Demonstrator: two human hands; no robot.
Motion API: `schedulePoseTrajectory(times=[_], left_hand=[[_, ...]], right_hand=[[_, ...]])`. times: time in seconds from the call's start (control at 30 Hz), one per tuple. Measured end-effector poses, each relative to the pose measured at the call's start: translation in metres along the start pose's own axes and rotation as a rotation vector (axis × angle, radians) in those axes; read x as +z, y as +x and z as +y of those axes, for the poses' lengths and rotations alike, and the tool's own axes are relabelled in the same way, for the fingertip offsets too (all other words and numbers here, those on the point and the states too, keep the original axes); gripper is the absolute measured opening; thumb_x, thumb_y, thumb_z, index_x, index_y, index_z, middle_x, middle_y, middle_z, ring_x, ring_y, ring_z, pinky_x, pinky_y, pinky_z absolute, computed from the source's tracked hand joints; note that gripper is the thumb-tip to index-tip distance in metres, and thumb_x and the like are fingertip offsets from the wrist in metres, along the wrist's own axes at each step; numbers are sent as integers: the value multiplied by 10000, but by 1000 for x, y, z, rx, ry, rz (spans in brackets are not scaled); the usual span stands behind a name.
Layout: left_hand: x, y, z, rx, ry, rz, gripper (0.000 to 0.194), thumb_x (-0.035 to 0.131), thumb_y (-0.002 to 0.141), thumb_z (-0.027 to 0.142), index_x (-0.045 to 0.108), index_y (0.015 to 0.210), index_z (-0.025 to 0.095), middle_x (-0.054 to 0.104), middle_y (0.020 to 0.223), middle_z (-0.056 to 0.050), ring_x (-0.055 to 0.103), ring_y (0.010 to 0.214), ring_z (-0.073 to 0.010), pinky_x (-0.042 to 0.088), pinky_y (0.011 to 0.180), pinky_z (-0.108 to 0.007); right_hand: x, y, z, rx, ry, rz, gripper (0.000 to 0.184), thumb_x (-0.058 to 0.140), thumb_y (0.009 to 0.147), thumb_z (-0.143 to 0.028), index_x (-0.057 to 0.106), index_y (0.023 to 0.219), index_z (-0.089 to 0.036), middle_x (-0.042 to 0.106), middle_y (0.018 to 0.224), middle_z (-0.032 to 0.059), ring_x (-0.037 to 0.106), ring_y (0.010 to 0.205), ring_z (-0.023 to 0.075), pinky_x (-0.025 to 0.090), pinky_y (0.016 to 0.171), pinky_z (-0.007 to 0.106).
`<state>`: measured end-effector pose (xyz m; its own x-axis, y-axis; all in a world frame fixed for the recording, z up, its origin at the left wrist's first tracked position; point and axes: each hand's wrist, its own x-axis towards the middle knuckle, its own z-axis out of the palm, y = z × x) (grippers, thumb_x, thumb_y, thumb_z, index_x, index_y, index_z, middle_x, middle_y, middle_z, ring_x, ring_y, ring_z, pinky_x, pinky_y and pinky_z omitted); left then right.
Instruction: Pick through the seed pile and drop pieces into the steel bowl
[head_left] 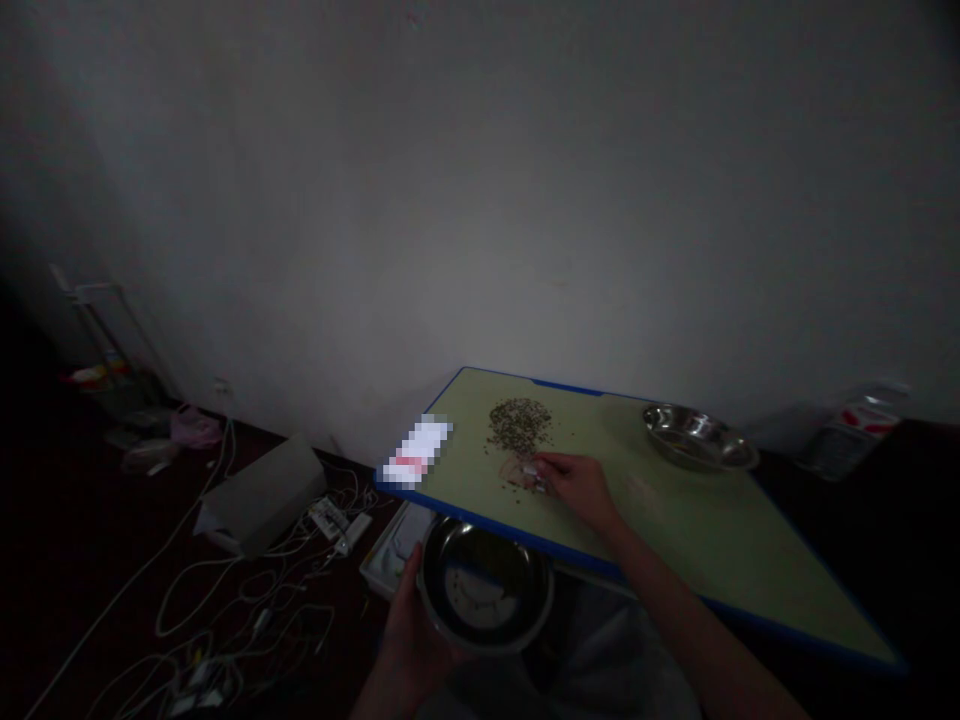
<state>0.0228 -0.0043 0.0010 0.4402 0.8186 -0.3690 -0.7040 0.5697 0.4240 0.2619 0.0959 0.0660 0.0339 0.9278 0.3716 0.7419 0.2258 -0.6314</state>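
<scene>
Your left grip (pixel 409 625) clasps the steel bowl (pixel 486 598) holding a few seeds just below the surface (pixel 675 520) edge, while your right grip's (pixel 577 487) curled fingers touch scattered seeds (pixel 520 424) near the pile.

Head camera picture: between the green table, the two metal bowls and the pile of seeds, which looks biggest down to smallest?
1. Green table.
2. The bowl held by the left hand, bowl; it is nearer the camera, so unsure against the next.
3. The bowl on the table.
4. Pile of seeds, by the right hand.
</scene>
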Motion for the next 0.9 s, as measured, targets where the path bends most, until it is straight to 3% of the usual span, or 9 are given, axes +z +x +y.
schedulePoseTrajectory(times=[0.17, 0.4, 0.6, 0.9], left_hand=[[-2, 2, -1, 23, 4, -51, 523, 480, 808, 540, 668, 1078, 134, 743, 1021, -151, 591, 1122, -344, 326, 1024, -543], [-7, 3, -1, -19, -2, -176, 552, 404, 835, 558, 638, 1143, 163, 726, 1082, -130, 579, 1136, -327, 331, 1014, -536], [-7, 2, -1, -51, -55, -313, 518, 386, 856, 524, 646, 1132, 171, 724, 1098, -117, 544, 1183, -316, 295, 1044, -512], [-10, 4, 0, -134, -84, -425, 583, 286, 874, 549, 586, 1216, 184, 677, 1197, -112, 548, 1177, -293, 324, 1024, -479]], right_hand=[[1, -1, 0, -27, 56, -11, 271, 531, 816, -337, 738, 967, -250, 735, 934, 23, 700, 811, 221, 535, 762, 333], [0, -4, 4, -28, 133, 98, 308, 535, 787, -394, 747, 942, -235, 734, 936, 40, 698, 840, 245, 538, 781, 368], [-7, -32, 1, 103, 66, 211, 334, 538, 771, -412, 750, 947, -222, 739, 903, 65, 703, 791, 257, 550, 743, 368], [-9, -61, 3, 161, -5, 221, 392, 499, 805, -446, 739, 982, -193, 741, 898, 92, 702, 803, 260, 548, 750, 369]])
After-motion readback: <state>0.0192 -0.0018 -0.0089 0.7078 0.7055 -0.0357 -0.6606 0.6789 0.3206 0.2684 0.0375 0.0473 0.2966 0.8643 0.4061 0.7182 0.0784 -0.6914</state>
